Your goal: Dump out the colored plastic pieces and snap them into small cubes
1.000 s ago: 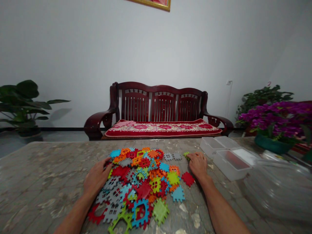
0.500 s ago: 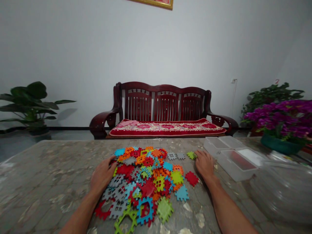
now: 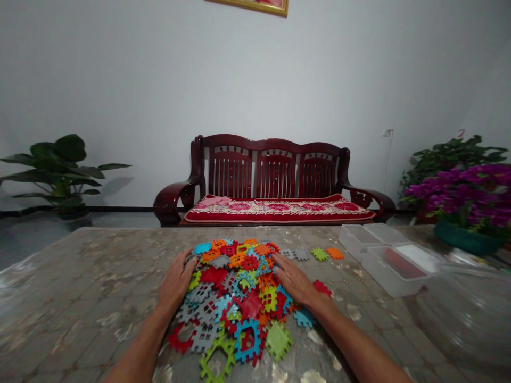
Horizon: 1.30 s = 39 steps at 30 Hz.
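Note:
A heap of toothed plastic puzzle pieces (image 3: 252,305) in red, blue, green, orange and grey covers the middle of the table. My left hand (image 3: 178,277) rests at the heap's left edge, fingers extended. Across the heap's right side lies my right hand (image 3: 293,277), fingers stretched out, hiding the pieces beneath; no held piece shows. Beyond its fingers runs a short row: two grey pieces (image 3: 302,255), a green piece (image 3: 319,254) and an orange piece (image 3: 334,252). A red piece (image 3: 321,287) and a blue piece (image 3: 305,318) are partly hidden by my right arm.
Clear plastic boxes (image 3: 395,282) and a transparent container (image 3: 467,314) stand on the table's right. Behind them is a teal pot of purple flowers (image 3: 469,236). A wooden bench (image 3: 275,167) stands beyond the table, a leafy plant (image 3: 66,181) at left.
My right hand has moved left from the row of pieces onto the heap. An orange piece now shows at the row's right end. My left hand stays beside the heap.

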Available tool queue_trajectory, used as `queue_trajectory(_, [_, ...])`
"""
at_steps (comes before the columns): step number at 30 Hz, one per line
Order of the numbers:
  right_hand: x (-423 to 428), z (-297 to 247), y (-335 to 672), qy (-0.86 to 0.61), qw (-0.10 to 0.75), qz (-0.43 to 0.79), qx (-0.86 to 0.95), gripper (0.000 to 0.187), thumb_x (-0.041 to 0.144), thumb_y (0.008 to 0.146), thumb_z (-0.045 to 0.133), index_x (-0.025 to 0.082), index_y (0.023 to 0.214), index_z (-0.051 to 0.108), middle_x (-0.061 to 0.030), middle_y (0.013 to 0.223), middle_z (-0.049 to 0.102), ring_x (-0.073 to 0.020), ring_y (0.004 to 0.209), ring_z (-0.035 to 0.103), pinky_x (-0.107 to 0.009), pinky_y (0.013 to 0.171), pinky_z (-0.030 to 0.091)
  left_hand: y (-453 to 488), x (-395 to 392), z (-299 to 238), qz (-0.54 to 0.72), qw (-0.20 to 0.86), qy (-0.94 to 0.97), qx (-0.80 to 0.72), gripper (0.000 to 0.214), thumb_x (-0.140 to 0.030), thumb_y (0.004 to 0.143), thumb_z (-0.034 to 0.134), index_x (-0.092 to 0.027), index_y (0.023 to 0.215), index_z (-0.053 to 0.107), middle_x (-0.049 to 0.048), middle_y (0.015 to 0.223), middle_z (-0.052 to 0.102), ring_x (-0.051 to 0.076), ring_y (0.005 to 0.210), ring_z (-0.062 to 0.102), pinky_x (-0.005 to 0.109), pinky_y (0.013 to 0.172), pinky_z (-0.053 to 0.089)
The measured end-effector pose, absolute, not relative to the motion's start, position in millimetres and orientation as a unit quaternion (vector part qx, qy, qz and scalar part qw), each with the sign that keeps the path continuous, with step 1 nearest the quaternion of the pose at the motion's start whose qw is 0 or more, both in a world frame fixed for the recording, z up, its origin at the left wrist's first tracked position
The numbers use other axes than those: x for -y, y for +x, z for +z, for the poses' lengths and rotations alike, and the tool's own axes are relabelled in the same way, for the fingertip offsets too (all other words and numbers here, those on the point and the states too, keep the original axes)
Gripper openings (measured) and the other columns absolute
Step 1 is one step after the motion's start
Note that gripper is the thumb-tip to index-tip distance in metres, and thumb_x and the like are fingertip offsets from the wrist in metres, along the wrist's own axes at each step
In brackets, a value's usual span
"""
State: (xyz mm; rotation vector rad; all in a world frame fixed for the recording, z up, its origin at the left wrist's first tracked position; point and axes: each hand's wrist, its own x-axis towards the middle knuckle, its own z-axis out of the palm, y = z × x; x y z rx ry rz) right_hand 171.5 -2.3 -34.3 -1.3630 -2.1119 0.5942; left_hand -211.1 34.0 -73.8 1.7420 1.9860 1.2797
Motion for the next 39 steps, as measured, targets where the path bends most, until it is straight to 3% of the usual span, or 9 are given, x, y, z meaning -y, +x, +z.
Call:
queue_trajectory(6, [16.7, -40.1, 147.7, -0.5, 0.284, 0.234, 0.784, 0.06, 0.05, 0.101, 0.04, 0.017, 0.149, 0.053, -0.0128, 0.156, 0.051, -0.0245, 0.145, 0.046, -0.046, 0.124, 0.031, -206.4, -37.7, -70.6, 0.422, 0.13, 0.615, -0.654, 0.07, -0.058, 0.089, 0.036, -0.016, 0.141, 0.058, 0.0136, 0.153, 0.055, 0.03, 0.146, 0.045, 0.049, 0.123, 0.031])
queue_trajectory(10, [13.0, -40.6, 144.1, -0.507, 0.342, 0.215, 0.762, 0.049, 0.045, 0.102, 0.037, 0.02, 0.129, 0.07, -0.0112, 0.137, 0.067, -0.0234, 0.13, 0.058, -0.043, 0.117, 0.039, -202.3, -33.9, -68.5, 0.391, 0.13, 0.613, -0.674, 0.076, -0.061, 0.089, 0.032, -0.012, 0.14, 0.06, 0.0175, 0.154, 0.053, 0.031, 0.147, 0.043, 0.048, 0.124, 0.029])
queue_trajectory(13, [-9.1, -31.4, 147.7, -0.543, 0.378, 0.161, 0.732, 0.047, 0.035, 0.102, 0.033, 0.019, 0.119, 0.073, -0.0114, 0.126, 0.072, -0.0227, 0.123, 0.061, -0.041, 0.114, 0.041, -201.6, -32.1, -67.4, 0.391, 0.121, 0.612, -0.676, 0.076, -0.062, 0.089, 0.03, -0.012, 0.138, 0.061, 0.0174, 0.152, 0.055, 0.03, 0.146, 0.045, 0.046, 0.124, 0.03])
queue_trajectory(19, [-62.9, -22.3, 134.0, -0.604, 0.286, 0.134, 0.731, 0.048, 0.033, 0.102, 0.035, 0.015, 0.138, 0.06, -0.0143, 0.145, 0.06, -0.0236, 0.137, 0.051, -0.04, 0.119, 0.032, -203.3, -31.7, -67.7, 0.398, 0.11, 0.62, -0.667, 0.072, -0.06, 0.089, 0.033, -0.012, 0.135, 0.062, 0.0175, 0.146, 0.06, 0.031, 0.139, 0.052, 0.048, 0.121, 0.035])
queue_trajectory(23, [-67.4, -28.2, 109.4, -0.579, 0.244, 0.158, 0.762, 0.047, 0.035, 0.103, 0.031, 0.016, 0.13, 0.064, -0.0146, 0.136, 0.066, -0.0243, 0.128, 0.058, -0.041, 0.114, 0.038, -202.8, -30.7, -66.4, 0.409, 0.113, 0.622, -0.658, 0.069, -0.058, 0.089, 0.035, -0.012, 0.133, 0.063, 0.0172, 0.145, 0.061, 0.03, 0.137, 0.055, 0.048, 0.121, 0.036])
queue_trajectory(26, [-62.9, -29.9, 96.0, -0.568, 0.246, 0.172, 0.766, 0.045, 0.037, 0.102, 0.033, 0.017, 0.126, 0.066, -0.0141, 0.132, 0.069, -0.0253, 0.126, 0.06, -0.042, 0.113, 0.04, -201.9, -30.0, -64.0, 0.415, 0.115, 0.622, -0.654, 0.065, -0.056, 0.09, 0.037, -0.015, 0.132, 0.064, 0.0153, 0.143, 0.063, 0.03, 0.135, 0.056, 0.049, 0.121, 0.036])
queue_trajectory(31, [-54.2, -27.3, 112.8, -0.572, 0.304, 0.205, 0.734, 0.051, 0.04, 0.102, 0.03, 0.02, 0.138, 0.061, -0.0109, 0.145, 0.062, -0.0236, 0.137, 0.052, -0.043, 0.12, 0.033, -202.2, -29.3, -61.3, 0.416, 0.118, 0.621, -0.654, 0.062, -0.055, 0.089, 0.039, -0.017, 0.131, 0.065, 0.0135, 0.143, 0.064, 0.029, 0.135, 0.057, 0.048, 0.121, 0.037])
queue_trajectory(39, [4.5, -50.4, 162.7, -0.57, 0.335, 0.212, 0.72, 0.055, 0.044, 0.102, 0.029, 0.016, 0.133, 0.065, -0.0151, 0.139, 0.065, -0.0266, 0.131, 0.057, -0.046, 0.118, 0.037, -202.5, -30.7, -60.5, 0.407, 0.111, 0.63, -0.652, 0.064, -0.055, 0.089, 0.038, -0.014, 0.131, 0.064, 0.0155, 0.14, 0.065, 0.031, 0.131, 0.059, 0.05, 0.119, 0.038])
